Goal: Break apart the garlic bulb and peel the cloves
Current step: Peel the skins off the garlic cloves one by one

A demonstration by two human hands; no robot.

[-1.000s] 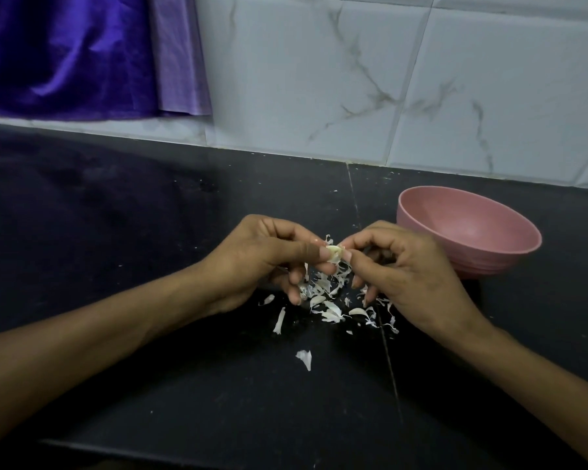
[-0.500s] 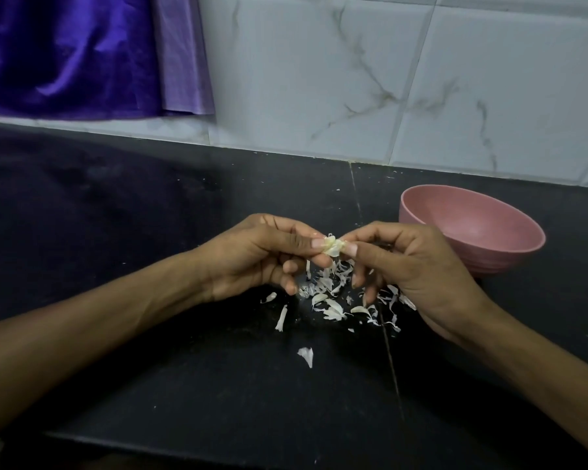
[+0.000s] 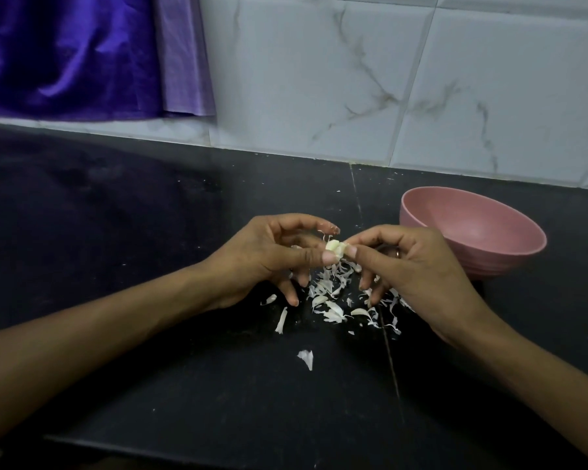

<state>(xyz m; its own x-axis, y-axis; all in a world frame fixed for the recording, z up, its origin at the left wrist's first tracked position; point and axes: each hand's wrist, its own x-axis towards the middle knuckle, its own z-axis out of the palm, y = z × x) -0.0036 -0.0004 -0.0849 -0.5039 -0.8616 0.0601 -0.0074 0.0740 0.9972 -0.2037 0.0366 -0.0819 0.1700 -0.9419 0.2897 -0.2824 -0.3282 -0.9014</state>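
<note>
A small pale garlic clove (image 3: 336, 247) is pinched between the thumbs and fingertips of both hands, a little above the black counter. My left hand (image 3: 272, 256) grips it from the left with thumb and middle finger, the index finger lifted above. My right hand (image 3: 408, 266) holds its right end with thumb and index finger. A thin strip of skin hangs off the clove's top. Under the hands lies a heap of white garlic peels (image 3: 333, 300).
A pink bowl (image 3: 510, 256) stands on the black counter (image 3: 150, 232) just right of my right hand; I see nothing inside it. A loose peel (image 3: 306, 358) lies nearer me. A purple cloth (image 3: 82, 56) hangs at the back left against the white tiled wall.
Both hands have risen slightly with the clove. My left index finger has lifted off the clove and the fingers have spread.
</note>
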